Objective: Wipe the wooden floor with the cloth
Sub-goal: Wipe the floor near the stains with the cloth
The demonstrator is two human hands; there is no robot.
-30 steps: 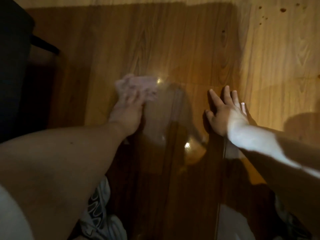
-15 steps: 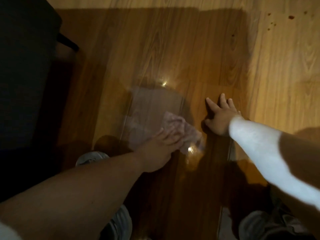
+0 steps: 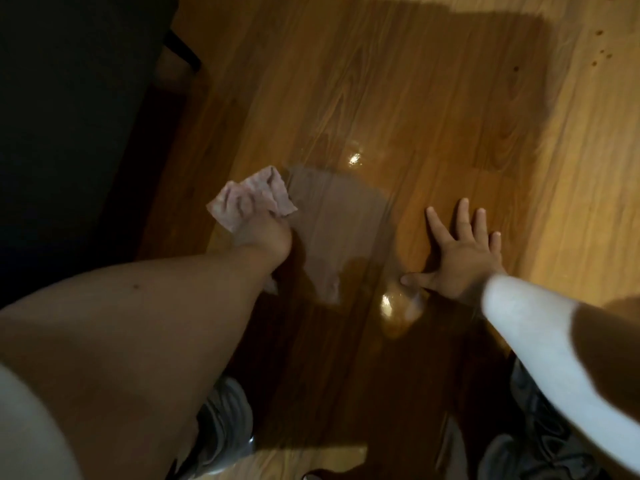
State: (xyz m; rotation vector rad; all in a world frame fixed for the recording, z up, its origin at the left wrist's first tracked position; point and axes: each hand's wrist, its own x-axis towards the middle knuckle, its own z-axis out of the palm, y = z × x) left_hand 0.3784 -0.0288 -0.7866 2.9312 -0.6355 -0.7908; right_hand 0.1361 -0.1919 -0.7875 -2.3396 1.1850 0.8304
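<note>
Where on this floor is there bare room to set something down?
Bare: the damp strip between the cloth under the left hand and the flat right hand; the boards beyond both hands; the lit floor right of the right hand. Crowded: dark furniture left, shoes below.

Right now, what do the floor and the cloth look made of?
Floor: wood or wood-look laminate planks with a glossy finish; grain lines, plank seams and sharp glints show. Cloth: soft, thin textile, pale pink, matte; it crumples into folds under the left hand. The fibre type can't be told.
</note>
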